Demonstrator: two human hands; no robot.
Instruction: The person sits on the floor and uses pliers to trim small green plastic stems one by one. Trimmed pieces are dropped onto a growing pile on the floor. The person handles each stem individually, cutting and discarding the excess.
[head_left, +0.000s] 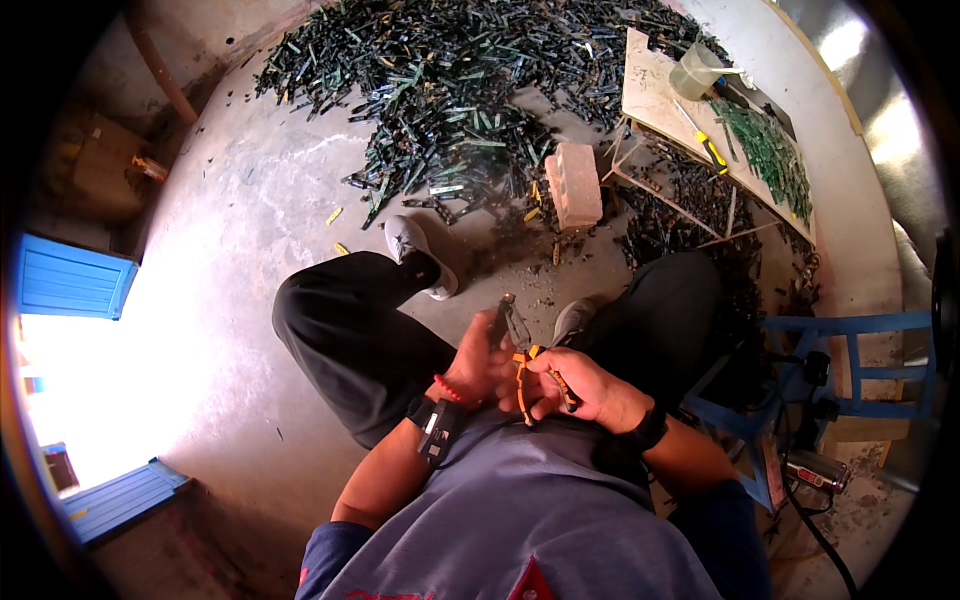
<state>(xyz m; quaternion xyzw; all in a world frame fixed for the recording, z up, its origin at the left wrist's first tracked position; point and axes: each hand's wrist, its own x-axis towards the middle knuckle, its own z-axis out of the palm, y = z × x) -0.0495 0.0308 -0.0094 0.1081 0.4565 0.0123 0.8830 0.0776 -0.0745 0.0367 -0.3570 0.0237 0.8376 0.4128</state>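
One pair of orange-handled pliers (528, 362) is gripped over the lap by the right hand (575, 388), fingers clenched around the handles. The left hand (478, 362) is closed beside its jaws; its contents cannot be told. One brick (573, 185) and one heap of dark strips (450, 90) are seen on the floor.

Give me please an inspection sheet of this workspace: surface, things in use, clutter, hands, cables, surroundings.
Surface: grey concrete floor, dusty.
Things in use: orange-handled pliers, jaws pointing away from the person; whether something is in the jaws cannot be told.
Clutter: big heap of dark green strips; brick; board with plastic cup and screwdriver.
Hands: right hand grips the pliers handles; left hand close beside the pliers head.
Cables: black cable at lower right.
Surroundings: blue stool frame; blue doors, bright daylight.
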